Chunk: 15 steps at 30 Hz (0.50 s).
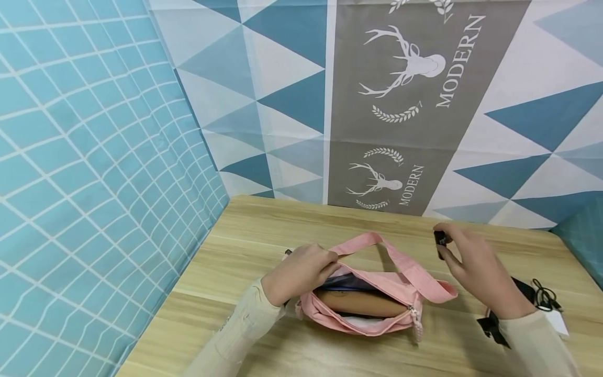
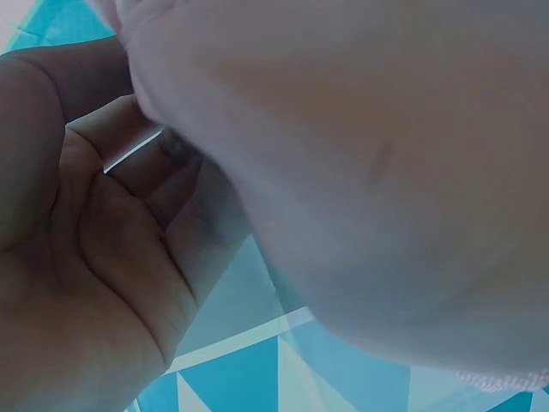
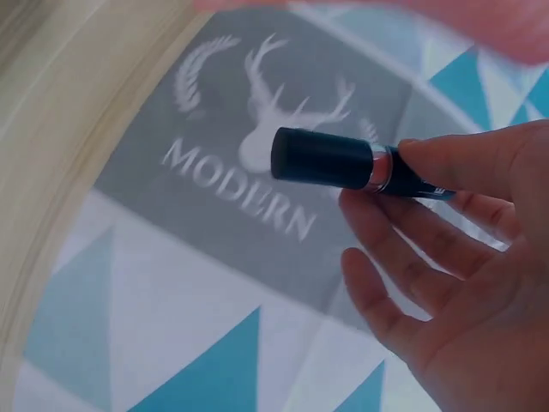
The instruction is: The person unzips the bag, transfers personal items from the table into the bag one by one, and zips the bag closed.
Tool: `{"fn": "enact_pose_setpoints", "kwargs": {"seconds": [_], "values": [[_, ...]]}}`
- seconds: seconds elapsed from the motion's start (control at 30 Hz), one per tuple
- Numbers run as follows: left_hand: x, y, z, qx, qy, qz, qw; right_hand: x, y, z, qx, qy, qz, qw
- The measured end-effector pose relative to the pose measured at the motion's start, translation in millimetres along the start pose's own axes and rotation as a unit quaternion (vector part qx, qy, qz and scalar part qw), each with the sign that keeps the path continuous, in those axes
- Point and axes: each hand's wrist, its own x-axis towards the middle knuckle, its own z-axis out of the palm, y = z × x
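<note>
A pink fabric bag (image 1: 336, 320) lies on the wooden table with its zipped mouth spread open. Inside it show a brown flat item (image 1: 363, 302) and something dark blue behind that. My left hand (image 1: 301, 269) grips the bag's rim at the left end; in the left wrist view the bag's pale side (image 2: 369, 189) fills much of the picture. To the right of the bag, my right hand (image 1: 482, 272) is raised, pinching a dark lipstick tube (image 3: 322, 159) between thumb and fingers. A reddish band shows near the tube's middle. The pink strap (image 1: 398, 256) arches behind the bag.
At the right, partly behind my right forearm, lie a black item (image 1: 523, 289), a coiled black cable (image 1: 545, 297), a white card-like piece (image 1: 558, 322) and a black strap (image 1: 493, 330). A patterned cloth wall (image 1: 292, 115) stands along the table's back edge.
</note>
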Motion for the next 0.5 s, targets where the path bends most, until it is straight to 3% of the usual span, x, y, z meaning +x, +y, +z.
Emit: {"fn": "enact_pose_setpoints", "kwargs": {"seconds": [0.23,0.37,0.5], "values": [[0.1,-0.3,0.3,0.007,0.0,0.005,1.0,-7,-35,-4,0.041,0.027,-0.061,0.997],[0.5,0.0,0.2,0.01,0.0,0.008,0.9999,-10,-59,-9,0.056,0.041,-0.072,0.995],[0.8,0.0,-0.1,0.006,-0.003,0.005,1.0,-12,-82,-15,0.07,0.081,-0.094,0.99]]}}
